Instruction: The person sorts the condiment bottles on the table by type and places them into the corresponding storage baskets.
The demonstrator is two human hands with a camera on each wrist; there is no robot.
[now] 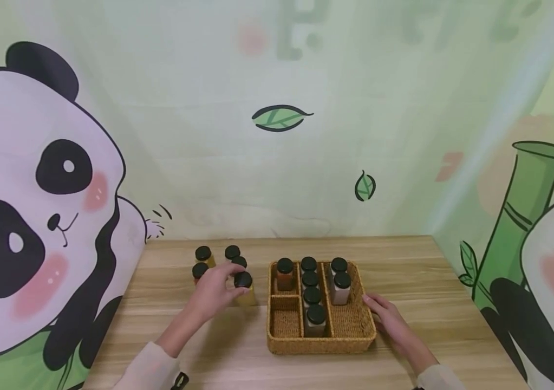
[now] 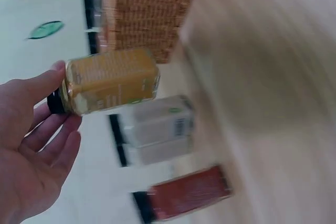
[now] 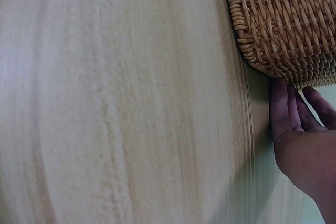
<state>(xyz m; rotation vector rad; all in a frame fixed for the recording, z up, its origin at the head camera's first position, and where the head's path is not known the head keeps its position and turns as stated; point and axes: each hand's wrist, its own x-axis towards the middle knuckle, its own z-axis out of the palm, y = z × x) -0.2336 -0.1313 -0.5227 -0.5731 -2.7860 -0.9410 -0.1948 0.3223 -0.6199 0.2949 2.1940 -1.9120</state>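
By its black lid, my left hand pinches a spice jar of yellow powder between thumb and fingers. The jar appears lifted off the table, left of a divided wicker basket. My right hand touches the basket's right side with fairly straight fingers. Inside the basket, a jar with reddish contents stands in the back left compartment. A row of several black-lidded jars fills the middle one, and two pale jars stand in the right one. The front left compartment holds nothing.
Behind and beside my left hand stand more jars: a yellow one, a red one and two pale ones. The wooden table ends at a cloth backdrop printed with pandas and leaves.
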